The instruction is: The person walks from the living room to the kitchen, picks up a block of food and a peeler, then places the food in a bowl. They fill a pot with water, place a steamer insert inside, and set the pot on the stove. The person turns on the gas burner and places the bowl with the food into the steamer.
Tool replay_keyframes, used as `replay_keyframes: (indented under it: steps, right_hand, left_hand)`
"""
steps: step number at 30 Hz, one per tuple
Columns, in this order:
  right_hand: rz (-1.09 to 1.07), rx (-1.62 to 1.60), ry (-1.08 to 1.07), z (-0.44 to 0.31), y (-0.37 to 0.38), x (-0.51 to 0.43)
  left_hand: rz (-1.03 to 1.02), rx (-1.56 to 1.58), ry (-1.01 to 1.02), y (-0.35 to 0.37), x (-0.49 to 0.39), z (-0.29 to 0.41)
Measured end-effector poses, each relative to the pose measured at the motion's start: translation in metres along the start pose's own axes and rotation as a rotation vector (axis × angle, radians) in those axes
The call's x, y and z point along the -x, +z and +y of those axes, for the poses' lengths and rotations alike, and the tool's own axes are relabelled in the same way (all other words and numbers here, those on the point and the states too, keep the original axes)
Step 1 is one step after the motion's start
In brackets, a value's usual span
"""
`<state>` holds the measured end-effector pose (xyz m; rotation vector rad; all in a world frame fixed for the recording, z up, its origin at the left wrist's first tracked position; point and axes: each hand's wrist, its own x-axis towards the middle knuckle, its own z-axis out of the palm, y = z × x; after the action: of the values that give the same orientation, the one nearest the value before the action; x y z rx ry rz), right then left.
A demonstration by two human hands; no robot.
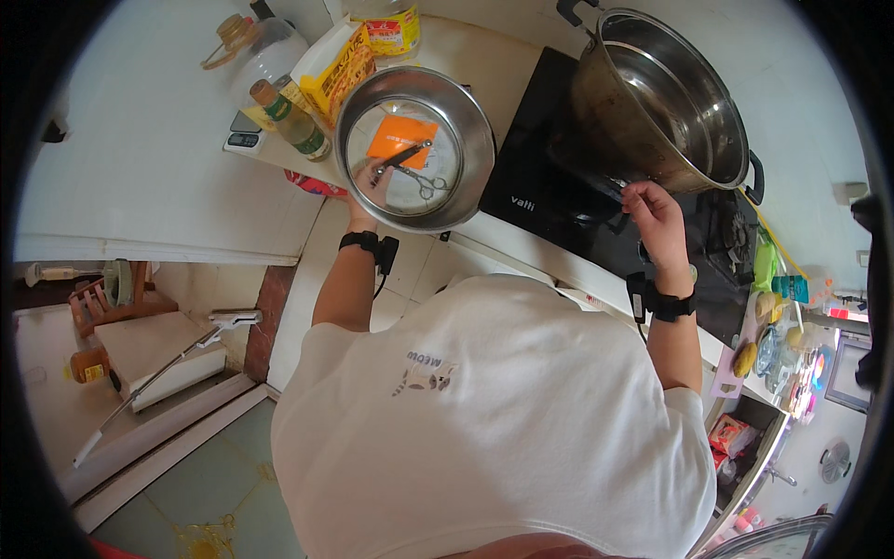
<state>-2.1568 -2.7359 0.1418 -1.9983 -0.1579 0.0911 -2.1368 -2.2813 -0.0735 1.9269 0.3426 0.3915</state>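
Observation:
A round steel basin (482, 150) with a pale, glassy-looking bottom sits at the left end of the counter. Inside it show an orange packet (387, 133), a pair of metal scissors (427, 183) and a slim black-handled tool (405, 155). The fingers of my left hand (371, 183) close around the lower end of that tool, within the basin's rim. My right hand (653, 216) is over the black gas cooktop (531, 171), beside the lower wall of a large steel pot (601, 112). Its thumb and index finger come together; anything small between them is hidden.
Behind the basin stand a yellow box (346, 70), a green-labelled bottle (290, 122) and large oil jugs (384, 31). A small digital scale (244, 136) is at the counter's left edge. Farther right lie a pink cutting board (728, 377) and assorted kitchen items.

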Motion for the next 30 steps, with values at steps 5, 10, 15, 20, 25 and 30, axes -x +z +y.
replay_keyframes:
  steps: [5, 10, 15, 20, 25, 30]
  right_hand:
    - [-0.015, -0.009, -0.022, 0.003, 0.0, -0.005]
    - [-0.029, -0.02, -0.025, 0.006, 0.001, -0.006]
    - [-0.033, -0.015, 0.001, 0.006, 0.003, -0.005]
    - [-0.047, -0.018, 0.003, 0.005, 0.005, -0.006]
    - [-0.028, -0.007, -0.004, 0.004, 0.007, -0.006]
    - [-0.016, -0.022, 0.012, 0.004, 0.009, -0.003]
  left_hand:
    - [0.002, -0.173, 0.2, -0.006, 0.005, -0.004]
    - [-0.039, -0.255, 0.361, -0.014, -0.006, -0.001]
    - [-0.132, -0.296, 0.287, -0.017, -0.018, 0.009]
    - [-0.084, -0.375, 0.289, -0.014, -0.031, 0.024]
    - [-0.113, -0.271, -0.006, -0.007, -0.057, 0.018]
    - [-0.011, -0.198, -0.099, 0.015, -0.072, 0.014]
